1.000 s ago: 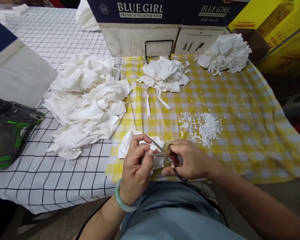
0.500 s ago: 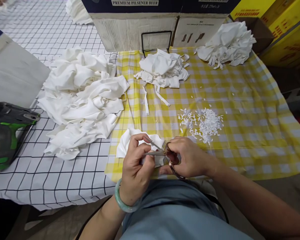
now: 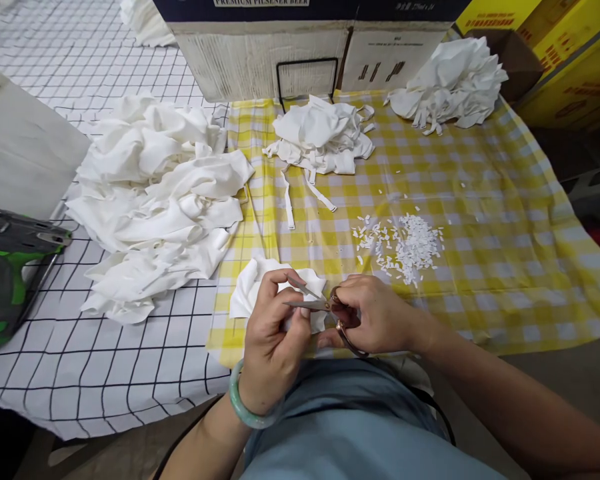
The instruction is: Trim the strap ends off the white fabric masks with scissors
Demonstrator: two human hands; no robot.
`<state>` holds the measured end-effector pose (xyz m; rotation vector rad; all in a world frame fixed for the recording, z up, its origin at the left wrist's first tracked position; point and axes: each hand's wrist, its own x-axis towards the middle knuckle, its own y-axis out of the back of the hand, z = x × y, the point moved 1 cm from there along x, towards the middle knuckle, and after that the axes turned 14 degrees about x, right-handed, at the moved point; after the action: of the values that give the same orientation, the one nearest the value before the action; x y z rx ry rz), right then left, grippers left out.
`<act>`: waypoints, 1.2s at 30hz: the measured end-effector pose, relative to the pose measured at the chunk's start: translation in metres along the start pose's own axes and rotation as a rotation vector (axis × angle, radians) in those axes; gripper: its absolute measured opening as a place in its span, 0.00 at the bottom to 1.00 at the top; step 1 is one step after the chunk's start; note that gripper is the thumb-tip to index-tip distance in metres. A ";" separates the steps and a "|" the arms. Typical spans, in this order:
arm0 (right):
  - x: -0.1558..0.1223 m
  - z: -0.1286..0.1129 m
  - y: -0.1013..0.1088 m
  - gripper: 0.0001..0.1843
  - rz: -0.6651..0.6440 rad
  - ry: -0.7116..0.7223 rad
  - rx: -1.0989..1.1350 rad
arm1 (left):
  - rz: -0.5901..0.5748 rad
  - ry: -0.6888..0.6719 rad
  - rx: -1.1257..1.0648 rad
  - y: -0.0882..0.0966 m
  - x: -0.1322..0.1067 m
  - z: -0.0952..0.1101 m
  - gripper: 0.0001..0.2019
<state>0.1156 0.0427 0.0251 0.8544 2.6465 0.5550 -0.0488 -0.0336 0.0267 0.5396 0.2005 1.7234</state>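
Low in the middle, my right hand [image 3: 377, 312] has its fingers in the handles of a pair of scissors [image 3: 320, 305]. The blades are spread and point left, across the fingertips of my left hand [image 3: 274, 333]. With its fingers curled and thumb bent in, my left hand grips a small white cloth piece [image 3: 245, 291]; the exact pinch point is hidden behind the fingers and blades. Part of the cloth lies on the yellow checked tablecloth [image 3: 485, 267] beyond my hand. A heap of tiny white clippings [image 3: 417, 247] lies to the right, past my right hand.
A large white cloth pile [image 3: 155, 193] lies left, with smaller piles at back centre [image 3: 325, 133] and back right [image 3: 453, 83]. A black-green power tool [image 3: 10, 267] sits at the left edge. Behind stand a beer carton [image 3: 230, 63], a black wire stand [image 3: 279, 80] and yellow boxes [image 3: 580, 87].
The view has shifted slightly, so the background sits a little further left. Both hands and the spread scissors hold almost the same pose.
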 end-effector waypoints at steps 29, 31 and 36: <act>-0.047 0.011 -0.031 0.07 0.194 -0.245 0.496 | -0.336 -0.089 0.048 -0.016 -0.009 0.013 0.09; -0.037 0.013 -0.037 0.08 0.285 -0.223 0.505 | -0.159 -0.094 0.248 0.009 -0.010 0.003 0.07; 0.000 0.015 -0.045 0.20 0.404 -0.023 0.302 | -0.090 0.012 0.809 0.064 -0.022 -0.045 0.22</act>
<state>0.0991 0.0131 -0.0089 1.4934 2.5828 0.2293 -0.1222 -0.0622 0.0088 1.0828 0.9365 1.5130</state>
